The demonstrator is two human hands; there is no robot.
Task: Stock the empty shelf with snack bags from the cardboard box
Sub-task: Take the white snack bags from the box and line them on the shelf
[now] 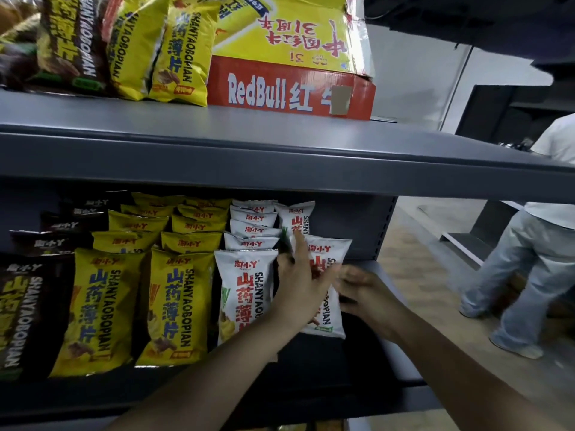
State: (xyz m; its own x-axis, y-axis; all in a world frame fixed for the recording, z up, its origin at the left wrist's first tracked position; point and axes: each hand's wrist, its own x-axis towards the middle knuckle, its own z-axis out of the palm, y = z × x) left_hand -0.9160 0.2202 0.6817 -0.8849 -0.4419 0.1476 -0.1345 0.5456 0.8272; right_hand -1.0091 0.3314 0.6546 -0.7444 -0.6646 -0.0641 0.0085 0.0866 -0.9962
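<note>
A white snack bag (329, 249) is held upright at the right end of the lower shelf (311, 365), just beside the front bag of a white row (244, 287) and ahead of another white bag (295, 214); its bottom edge is seen at shelf level, though contact cannot be confirmed. The left hand (300, 283) is laid against the bag's front, fingers straight and spread, one finger pointing up; nothing is pinched. The right hand (362, 290) is placed at the bag's right edge; it is blurred, and its grip cannot be told. Two rows of yellow snack bags (174, 301) and rows of black snack bags (26, 309) are ranged to the left on the same shelf. A red Red Bull cardboard box (289, 93), flaps open, is noted on the upper shelf (217, 157), touching yellow bags (180, 60) on its left; a brown bag (71, 42) stands further left. A person (529, 262) in light jeans is observed in the aisle at right, well apart.
</note>
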